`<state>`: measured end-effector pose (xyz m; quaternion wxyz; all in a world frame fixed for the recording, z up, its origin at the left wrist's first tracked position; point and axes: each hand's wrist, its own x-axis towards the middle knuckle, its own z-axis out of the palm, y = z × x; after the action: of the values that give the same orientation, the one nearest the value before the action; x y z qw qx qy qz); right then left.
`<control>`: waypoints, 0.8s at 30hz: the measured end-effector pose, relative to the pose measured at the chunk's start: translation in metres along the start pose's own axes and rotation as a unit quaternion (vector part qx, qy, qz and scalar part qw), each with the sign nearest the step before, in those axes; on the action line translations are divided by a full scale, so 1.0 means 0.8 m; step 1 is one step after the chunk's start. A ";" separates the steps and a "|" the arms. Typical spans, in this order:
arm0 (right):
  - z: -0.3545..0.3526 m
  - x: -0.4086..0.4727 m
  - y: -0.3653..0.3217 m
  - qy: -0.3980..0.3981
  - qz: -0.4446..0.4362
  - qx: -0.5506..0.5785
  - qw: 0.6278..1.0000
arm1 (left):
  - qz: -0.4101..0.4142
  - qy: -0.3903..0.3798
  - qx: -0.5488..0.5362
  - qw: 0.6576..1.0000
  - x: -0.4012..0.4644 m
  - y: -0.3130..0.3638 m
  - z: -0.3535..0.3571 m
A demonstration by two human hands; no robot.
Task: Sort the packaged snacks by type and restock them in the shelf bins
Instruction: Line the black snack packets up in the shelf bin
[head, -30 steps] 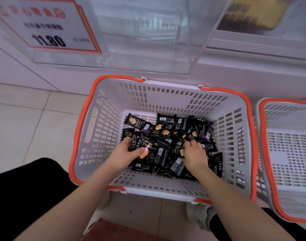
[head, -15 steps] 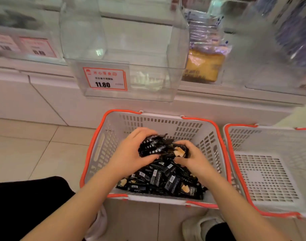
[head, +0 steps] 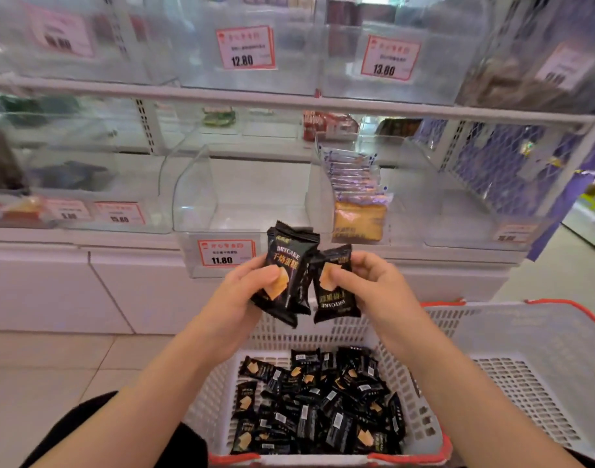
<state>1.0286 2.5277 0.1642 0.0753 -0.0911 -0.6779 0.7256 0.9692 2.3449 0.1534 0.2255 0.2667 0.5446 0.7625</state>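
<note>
Behind raised packets (head: 291,271), clear bin (head: 195,197)

Your left hand (head: 245,292) and right hand (head: 367,282) were raised together just above centre, thumbs toward you, fingers curled and pinching. Your bare forearms ran in from 7 and 5 o'clock, converging, wrists nearly level.

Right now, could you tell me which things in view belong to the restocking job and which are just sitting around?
Part of the job:
- black Drycake packets held in the left hand and right hand
- basket of black packets
- clear bin tagged 11.80

Just around:
- second basket
- stocked bin of orange cake packets
- 12.80 price tag
</note>
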 end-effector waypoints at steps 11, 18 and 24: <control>0.088 0.068 -0.033 0.040 -0.015 0.074 0.996 | -0.011 0.057 -0.162 0.985 0.043 0.038 -0.044; 0.063 0.102 -0.066 -0.133 0.103 -0.110 0.980 | 0.035 0.087 -0.039 0.995 0.046 0.066 -0.093; 0.060 0.125 -0.088 -0.239 0.027 -0.355 0.903 | 0.040 0.038 -0.118 0.992 0.050 0.072 -0.118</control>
<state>0.9194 2.5096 0.2344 -0.1462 0.0461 -0.8857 0.4383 0.8745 2.2855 0.1899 0.2040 0.2309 0.4480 0.8393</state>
